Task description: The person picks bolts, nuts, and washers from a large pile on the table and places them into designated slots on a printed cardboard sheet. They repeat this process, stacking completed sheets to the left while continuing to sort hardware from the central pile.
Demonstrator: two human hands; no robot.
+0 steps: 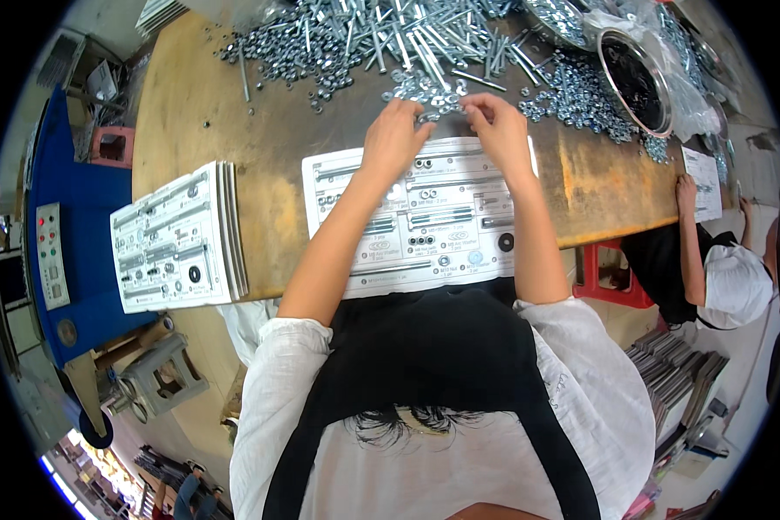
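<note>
My left hand (393, 139) is at the near edge of a small heap of flat washers (429, 90), its fingers curled and the fingertips partly hidden. On the right side of that heap, my right hand (499, 132) has thumb and fingertips drawn together. Anything held in either hand is too small to make out. Below both forearms lies a white printed card (381, 282) with packed hardware on it: long bolts, dark nuts (421, 241), a black ring (506, 242) and a pale round part (475, 257).
Loose bolts (425, 43) and nuts (308, 61) cover the table's far side. A metal bowl (605, 52) of dark parts stands at the right. Left lies a stack of similar cards (169, 243). A co-worker's hand (686, 192) touches another card. Blue machine (61, 173) at far left.
</note>
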